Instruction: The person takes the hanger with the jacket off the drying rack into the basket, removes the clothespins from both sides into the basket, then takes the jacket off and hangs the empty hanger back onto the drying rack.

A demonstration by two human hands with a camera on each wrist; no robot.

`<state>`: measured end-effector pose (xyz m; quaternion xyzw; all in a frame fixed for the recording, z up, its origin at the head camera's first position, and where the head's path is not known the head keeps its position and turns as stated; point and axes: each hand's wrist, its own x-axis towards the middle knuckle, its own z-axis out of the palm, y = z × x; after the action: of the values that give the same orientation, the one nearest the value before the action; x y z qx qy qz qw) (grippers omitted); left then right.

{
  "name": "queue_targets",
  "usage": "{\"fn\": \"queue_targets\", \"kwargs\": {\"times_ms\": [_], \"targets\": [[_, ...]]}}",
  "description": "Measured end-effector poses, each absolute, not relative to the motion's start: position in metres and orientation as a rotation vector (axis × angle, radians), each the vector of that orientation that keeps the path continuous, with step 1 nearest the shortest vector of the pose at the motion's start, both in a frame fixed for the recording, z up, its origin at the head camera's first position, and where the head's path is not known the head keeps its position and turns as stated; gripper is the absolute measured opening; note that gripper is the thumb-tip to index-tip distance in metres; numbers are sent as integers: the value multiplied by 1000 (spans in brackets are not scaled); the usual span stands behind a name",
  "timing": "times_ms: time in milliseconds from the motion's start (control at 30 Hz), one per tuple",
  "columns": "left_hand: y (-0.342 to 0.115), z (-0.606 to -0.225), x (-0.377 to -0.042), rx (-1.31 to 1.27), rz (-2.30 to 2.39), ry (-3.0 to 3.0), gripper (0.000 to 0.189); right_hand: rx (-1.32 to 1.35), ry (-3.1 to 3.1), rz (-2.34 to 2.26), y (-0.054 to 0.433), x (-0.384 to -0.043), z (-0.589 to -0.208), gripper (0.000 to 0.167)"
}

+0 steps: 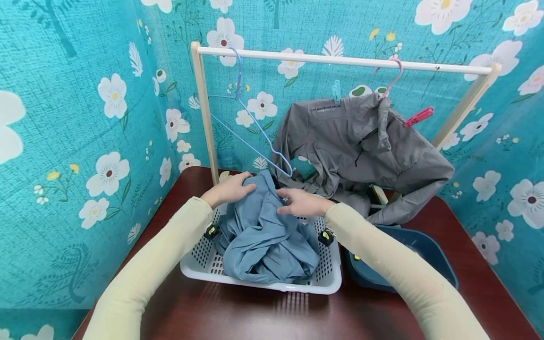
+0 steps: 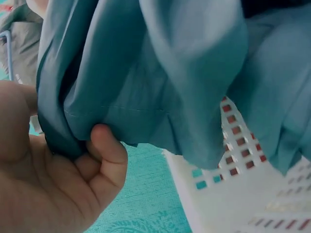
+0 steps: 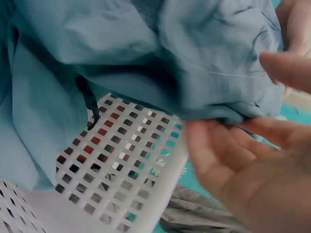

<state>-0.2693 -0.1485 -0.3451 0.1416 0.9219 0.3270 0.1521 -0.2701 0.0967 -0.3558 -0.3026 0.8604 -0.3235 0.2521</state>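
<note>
A blue-grey garment (image 1: 272,245) lies bunched in a white perforated basket (image 1: 259,283), its upper part raised between both hands. My left hand (image 1: 229,190) holds the garment's upper left edge; in the left wrist view its fingers (image 2: 108,150) curl round the stitched hem. At the garment's right side is my right hand (image 1: 307,203). In the right wrist view its fingers (image 3: 214,150) touch the hem from below, while the thumb (image 3: 286,70) stands apart from the cloth. A dark cord (image 3: 87,99) hangs from the garment.
Behind the basket, a rack with a white rail (image 1: 297,56) carries a bare blue hanger (image 1: 255,127) and a grey jacket (image 1: 340,137) on a pink hanger (image 1: 395,78). Blue and red clothespins (image 1: 418,116) grip the jacket. A dark blue tub (image 1: 437,250) stands right of the basket.
</note>
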Motion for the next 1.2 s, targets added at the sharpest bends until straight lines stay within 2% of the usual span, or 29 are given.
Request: {"fn": "queue_targets", "kwargs": {"times_ms": [233, 367, 867, 1100, 1200], "targets": [[-152, -355, -269, 409, 726, 2702, 50, -956, 2382, -589, 89, -261, -360, 84], [-154, -362, -269, 399, 626, 2682, 55, -968, 2404, -421, 85, -257, -361, 90], [-152, -387, -278, 383, 207, 2569, 52, -959, 2368, -67, 62, -271, -377, 73], [-152, -361, -261, 446, 177, 2727, 54, -908, 2331, -250, 75, -271, -367, 72], [-153, -352, -246, 555, 137, 2780, 62, -959, 2323, -276, 85, -265, -362, 74]]}}
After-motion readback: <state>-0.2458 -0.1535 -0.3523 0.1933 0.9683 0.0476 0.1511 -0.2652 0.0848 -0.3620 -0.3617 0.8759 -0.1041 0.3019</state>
